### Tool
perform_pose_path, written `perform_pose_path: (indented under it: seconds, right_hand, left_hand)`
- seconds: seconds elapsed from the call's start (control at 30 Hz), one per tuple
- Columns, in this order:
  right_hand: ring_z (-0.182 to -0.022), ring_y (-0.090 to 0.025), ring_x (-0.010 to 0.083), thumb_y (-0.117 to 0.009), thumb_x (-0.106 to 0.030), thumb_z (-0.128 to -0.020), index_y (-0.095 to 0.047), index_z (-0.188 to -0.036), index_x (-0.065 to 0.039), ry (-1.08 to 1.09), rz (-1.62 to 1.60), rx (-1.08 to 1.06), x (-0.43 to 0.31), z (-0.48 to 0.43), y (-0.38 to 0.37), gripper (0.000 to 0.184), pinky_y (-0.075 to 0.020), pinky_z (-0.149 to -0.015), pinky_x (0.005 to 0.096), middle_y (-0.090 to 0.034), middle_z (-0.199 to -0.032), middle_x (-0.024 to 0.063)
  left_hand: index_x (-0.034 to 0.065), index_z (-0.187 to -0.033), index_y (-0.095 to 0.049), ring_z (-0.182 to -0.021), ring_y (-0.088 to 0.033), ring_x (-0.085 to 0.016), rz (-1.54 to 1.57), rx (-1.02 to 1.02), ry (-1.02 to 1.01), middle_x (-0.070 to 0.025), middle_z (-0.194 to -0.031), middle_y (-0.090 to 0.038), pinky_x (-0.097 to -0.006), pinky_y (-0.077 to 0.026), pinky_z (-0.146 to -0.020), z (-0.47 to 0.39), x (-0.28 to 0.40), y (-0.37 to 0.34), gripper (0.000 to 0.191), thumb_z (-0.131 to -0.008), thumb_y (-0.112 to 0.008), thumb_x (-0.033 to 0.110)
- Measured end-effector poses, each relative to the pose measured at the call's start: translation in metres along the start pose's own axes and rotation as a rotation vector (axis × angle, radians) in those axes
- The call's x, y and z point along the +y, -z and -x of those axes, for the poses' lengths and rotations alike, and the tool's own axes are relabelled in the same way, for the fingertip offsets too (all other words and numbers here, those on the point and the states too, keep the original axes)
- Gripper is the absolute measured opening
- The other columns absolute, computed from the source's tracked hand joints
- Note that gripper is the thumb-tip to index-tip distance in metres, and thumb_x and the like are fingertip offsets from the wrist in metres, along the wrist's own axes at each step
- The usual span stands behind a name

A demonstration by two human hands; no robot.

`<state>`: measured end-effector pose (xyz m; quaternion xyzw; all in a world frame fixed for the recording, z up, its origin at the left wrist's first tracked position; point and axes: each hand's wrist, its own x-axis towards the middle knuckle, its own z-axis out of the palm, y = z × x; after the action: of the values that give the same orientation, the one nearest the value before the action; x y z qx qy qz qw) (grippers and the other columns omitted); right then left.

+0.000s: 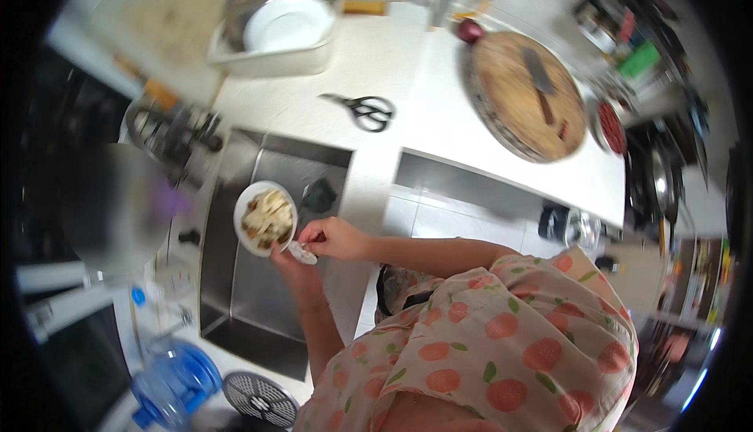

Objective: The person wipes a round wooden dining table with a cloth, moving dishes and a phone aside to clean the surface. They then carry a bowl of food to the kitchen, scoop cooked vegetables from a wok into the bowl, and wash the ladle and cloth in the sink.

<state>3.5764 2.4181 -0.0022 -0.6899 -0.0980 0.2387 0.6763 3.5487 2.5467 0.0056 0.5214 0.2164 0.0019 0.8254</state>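
My left hand [288, 261] holds a white bowl [236, 220] by its near rim, above the steel sink. Pale sliced or torn food pieces [267, 217] lie in it, with browner bits at the edges. Close to the bowl's rim, my right hand [335, 239] pinches a small whitish, crumpled-looking thing [303, 253]; its kind is unclear. A dark cloth-like item [319, 195] lies in the sink [259, 291] just beyond my right hand. Black-handled scissors [367, 112] rest on the white counter behind the sink.
A round wooden chopping board [500, 97] bears a cleaver [538, 73]; a red onion [469, 31] is beside it. A white basin [276, 64] holds a pan and white bowl [288, 23]. The faucet [176, 126] is blurred. A blue water jug [182, 379] stands lower left.
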Motion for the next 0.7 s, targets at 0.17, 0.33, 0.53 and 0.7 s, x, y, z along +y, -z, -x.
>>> perform_pose_path:
  seconds: [0.17,0.33,0.53,0.7]
  right_hand:
    - [-0.079,-0.062,0.0102,-0.065,-0.018,-0.086,-0.066,-0.104,-0.005,-0.145,-0.481,0.148,-0.011,0.097,0.082,0.022,-0.0515,-0.072,0.0232,-0.066,-0.092,0.0026]
    - [-0.080,-0.061,0.0095,-0.061,-0.017,-0.088,-0.063,-0.110,-0.006,-0.181,-0.641,0.628,0.034,0.279,0.167,0.025,-0.0510,-0.074,0.0231,-0.065,-0.094,0.0025]
    - [-0.067,-0.057,0.0079,-0.057,-0.010,-0.087,-0.063,-0.102,-0.004,-0.113,-0.719,1.553,0.129,0.535,0.237,0.017,-0.0489,-0.063,0.0219,-0.063,-0.080,0.0017]
    - [-0.059,-0.053,0.0066,-0.060,-0.011,-0.088,-0.062,-0.098,-0.004,0.186,-0.827,1.899,0.188,0.650,0.313,0.012,-0.0453,-0.057,0.0202,-0.059,-0.071,-0.0004]
  left_hand:
    - [0.0051,-0.136,-0.032,-0.128,-0.040,-0.026,0.208,-0.193,0.055,-0.0134,-0.140,-0.040,-0.0411,-0.033,-0.106,0.018,0.008,-0.024,0.049,-0.097,-0.040,0.033]
    - [0.0065,-0.141,-0.027,-0.121,-0.046,-0.025,0.034,-0.301,0.141,-0.0109,-0.136,-0.043,-0.0421,-0.032,-0.105,0.060,-0.013,-0.089,0.054,-0.095,-0.043,0.032]
    - [0.0090,-0.139,-0.031,-0.117,-0.048,-0.029,-0.095,-0.492,0.474,-0.0152,-0.134,-0.045,-0.0421,-0.031,-0.105,0.166,-0.069,-0.206,0.060,-0.091,-0.045,0.043]
    - [0.0068,-0.140,-0.028,-0.113,-0.052,-0.028,-0.057,-0.839,0.640,-0.0185,-0.135,-0.044,-0.0422,-0.035,-0.103,0.267,-0.134,-0.302,0.061,-0.092,-0.043,0.042]
